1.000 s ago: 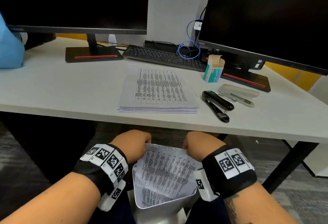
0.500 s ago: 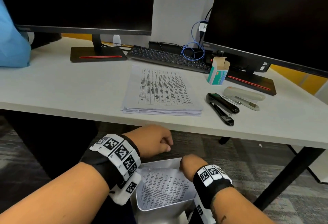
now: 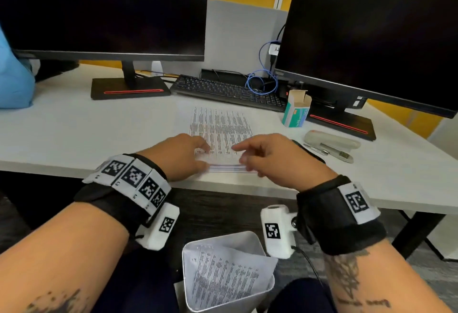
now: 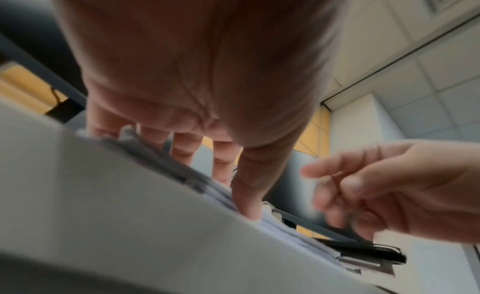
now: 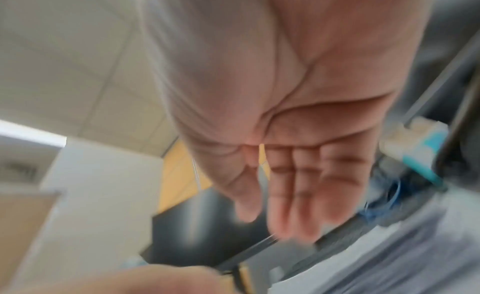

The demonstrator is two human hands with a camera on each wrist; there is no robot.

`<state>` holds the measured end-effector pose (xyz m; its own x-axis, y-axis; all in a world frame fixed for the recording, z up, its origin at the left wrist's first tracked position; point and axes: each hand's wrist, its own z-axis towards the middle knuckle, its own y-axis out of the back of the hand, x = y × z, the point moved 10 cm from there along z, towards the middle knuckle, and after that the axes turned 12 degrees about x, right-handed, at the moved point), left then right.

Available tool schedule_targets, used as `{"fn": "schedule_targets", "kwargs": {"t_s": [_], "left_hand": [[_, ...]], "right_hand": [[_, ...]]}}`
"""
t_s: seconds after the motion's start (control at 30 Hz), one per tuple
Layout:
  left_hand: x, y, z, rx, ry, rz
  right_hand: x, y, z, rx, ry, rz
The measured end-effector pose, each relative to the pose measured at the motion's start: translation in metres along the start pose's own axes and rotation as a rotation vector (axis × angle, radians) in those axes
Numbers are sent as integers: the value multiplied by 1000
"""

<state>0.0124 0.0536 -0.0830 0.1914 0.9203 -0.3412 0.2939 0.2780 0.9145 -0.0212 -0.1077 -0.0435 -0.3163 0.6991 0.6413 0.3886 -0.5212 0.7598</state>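
Note:
A stack of printed paper (image 3: 220, 126) lies on the white desk (image 3: 74, 134) near its front edge. My left hand (image 3: 202, 157) rests on the stack's near left corner, fingers (image 4: 182, 148) laid on top and the thumb against the near edge. Just over the near right part hovers my right hand (image 3: 241, 156), its fingers (image 5: 293, 195) straight and holding nothing; that view is blurred. Down between my knees stands a white bin (image 3: 189, 270) with a curled printed sheet (image 3: 223, 275) in it.
A black stapler (image 4: 376, 251) lies right of the stack, mostly behind my right hand in the head view. Further right are a beige stapler (image 3: 332, 139) and a staple box (image 3: 296, 111). A keyboard (image 3: 228, 92), two monitors and a blue bag (image 3: 12, 84) stand behind.
Both hands let go of the printed sheet, leaving it in the bin, and rose to the stack on the desk. The head view tilted up.

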Motion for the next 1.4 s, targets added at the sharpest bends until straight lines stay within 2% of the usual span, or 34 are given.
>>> {"fn": "schedule_targets", "kwargs": {"t_s": [0.07,0.17,0.3,0.43,0.53,0.7,0.77,0.87,0.97,1.07,1.13,1.2,1.27,1.33,1.4], "left_hand": [[3,-3,1,31,-3,18],[4,1,2,28,-18,60],[9,10,3,51,-5,28],[2,18,0,-1,-60,-14],[-8,24,-3,-86,-123,10],[-35,43,-26,-412,-289,91],[-47,43,-34,-439,-350,120],[-49,41,-38,-434,-339,78],[-27,49,-44,-534,-259,-169],[14,45,-43,-601,-65,-485],[37,32,-38,-589,55,-745],[49,14,-32,-514,134,-1085],[43,-3,-25,-382,145,-1398],[32,-12,-19,-253,104,-1534],[28,-16,-17,-198,69,-1608]], "right_hand": [[-9,22,3,-86,-136,-255],[-29,24,12,-9,-308,-403],[-37,21,19,11,-339,-437],[-43,27,15,-22,-359,-387],[-43,30,10,-29,-348,-333],[-13,32,5,-160,-184,-298],[0,26,9,-168,-117,-305],[6,16,16,-140,-59,-337],[4,16,13,-197,-36,-320],[-6,20,7,-317,-27,-232],[-16,18,4,-356,-30,-131],[-25,16,2,-386,-28,-25],[-32,16,-1,-420,-14,78],[-38,17,-3,-434,1,166],[-41,12,-1,-360,22,245]]}}
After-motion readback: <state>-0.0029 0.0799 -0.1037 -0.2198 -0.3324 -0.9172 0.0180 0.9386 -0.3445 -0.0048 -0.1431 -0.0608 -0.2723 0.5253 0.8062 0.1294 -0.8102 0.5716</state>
